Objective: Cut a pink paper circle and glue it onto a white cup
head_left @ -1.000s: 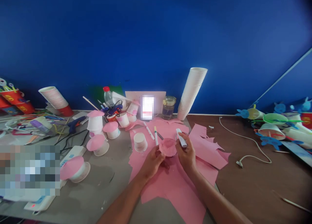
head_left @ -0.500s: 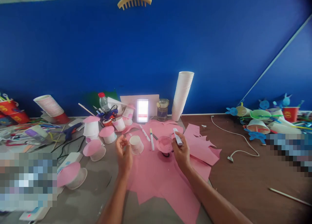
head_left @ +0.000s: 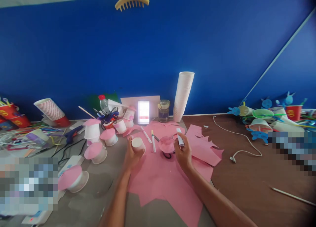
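My left hand (head_left: 133, 156) has its fingers and thumb wrapped around a small white paper cup (head_left: 137, 142), which stands with its closed end up on pink paper (head_left: 155, 177). In my right hand (head_left: 184, 153) is a short white tube (head_left: 180, 137), pinched between thumb and fingers and pointing up; its exact kind is unclear. Just left of that hand lies a round pink piece (head_left: 167, 144), with a black loop (head_left: 168, 156), perhaps a scissors handle, showing below it. Two white markers (head_left: 153, 142) rest between the hands.
Paper cups topped with pink discs (head_left: 93, 150) line the left side. Behind stand a lit screen (head_left: 144, 112), a glass jar (head_left: 163, 110) and a tall stack of cups (head_left: 184, 97). A white cable (head_left: 243, 129) and blue-decorated cups (head_left: 260, 128) lie at right.
My left hand has moved right and closed around the paper cup it was beside. My right hand stays nearly in place with the white tube.
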The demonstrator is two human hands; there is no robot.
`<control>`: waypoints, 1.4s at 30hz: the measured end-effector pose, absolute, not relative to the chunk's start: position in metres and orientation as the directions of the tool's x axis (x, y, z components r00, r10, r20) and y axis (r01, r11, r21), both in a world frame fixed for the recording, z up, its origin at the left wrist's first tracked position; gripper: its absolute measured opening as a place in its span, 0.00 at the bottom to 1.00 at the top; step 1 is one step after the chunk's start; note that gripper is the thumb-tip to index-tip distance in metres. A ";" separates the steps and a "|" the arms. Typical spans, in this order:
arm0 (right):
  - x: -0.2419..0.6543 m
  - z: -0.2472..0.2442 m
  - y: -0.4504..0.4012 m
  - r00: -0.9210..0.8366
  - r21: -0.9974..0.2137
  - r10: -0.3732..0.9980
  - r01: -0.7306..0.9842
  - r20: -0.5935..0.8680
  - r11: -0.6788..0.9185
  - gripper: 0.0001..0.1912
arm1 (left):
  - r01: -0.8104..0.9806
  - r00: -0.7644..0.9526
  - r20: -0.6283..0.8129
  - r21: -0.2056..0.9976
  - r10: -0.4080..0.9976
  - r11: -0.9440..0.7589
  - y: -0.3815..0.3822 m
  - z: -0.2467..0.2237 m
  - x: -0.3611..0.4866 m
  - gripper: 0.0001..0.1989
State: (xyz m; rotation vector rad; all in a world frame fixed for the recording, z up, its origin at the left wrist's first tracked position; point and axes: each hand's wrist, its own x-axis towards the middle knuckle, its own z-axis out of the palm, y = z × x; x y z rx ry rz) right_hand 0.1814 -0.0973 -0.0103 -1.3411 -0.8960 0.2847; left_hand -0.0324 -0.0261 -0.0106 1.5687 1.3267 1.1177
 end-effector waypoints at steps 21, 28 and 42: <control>0.187 -0.013 -0.101 0.357 -0.517 0.443 0.794 0.822 0.320 0.16 | 0.163 0.561 0.257 0.898 0.787 -0.410 -0.079 -0.004 0.014 0.25; 0.183 -0.006 -0.113 0.024 -0.246 0.427 0.845 0.904 0.474 0.25 | 0.197 0.590 0.214 0.897 0.778 -0.396 -0.083 0.003 0.015 0.27; 0.168 0.014 -0.137 -0.192 -0.248 0.493 0.679 0.849 0.691 0.28 | 0.185 0.516 0.117 0.952 0.848 -0.243 -0.086 0.006 0.020 0.37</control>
